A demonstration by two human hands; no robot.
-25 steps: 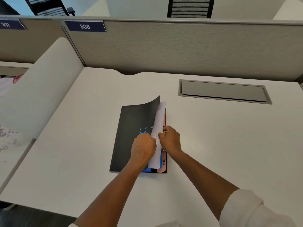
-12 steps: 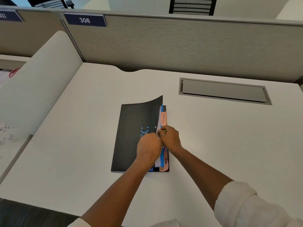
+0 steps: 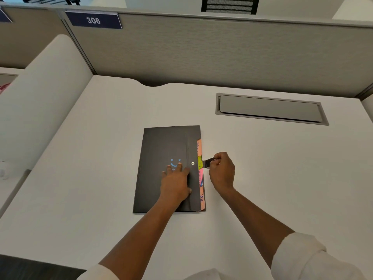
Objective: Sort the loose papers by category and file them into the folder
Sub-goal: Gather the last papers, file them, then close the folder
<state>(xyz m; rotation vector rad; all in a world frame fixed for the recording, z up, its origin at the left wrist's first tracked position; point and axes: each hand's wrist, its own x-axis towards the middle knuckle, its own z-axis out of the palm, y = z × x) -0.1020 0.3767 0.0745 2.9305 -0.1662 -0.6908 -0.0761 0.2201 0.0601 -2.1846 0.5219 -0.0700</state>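
A black folder point(image 3: 159, 150) with a blue smile mark lies closed flat on the white desk point(image 3: 262, 168). Coloured index tabs point(image 3: 199, 160), orange, yellow, pink and blue, stick out along its right edge. My left hand point(image 3: 175, 180) presses flat on the cover with straight fingers, just left of a small metal snap point(image 3: 192, 163). My right hand point(image 3: 221, 170) sits beside the right edge and pinches the folder's dark closure strap point(image 3: 207, 163), which is pulled out sideways. No loose papers show outside the folder.
A grey cable hatch point(image 3: 270, 109) is set into the desk at the back right. A beige partition point(image 3: 201, 53) with a "306" plate point(image 3: 93, 20) closes off the back. A white curved divider point(image 3: 36, 93) borders the desk on the left.
The raised front cover has dropped shut over the papers. My left hand moved from the page edge onto the cover. My right hand shifted right and took hold of the closure strap.
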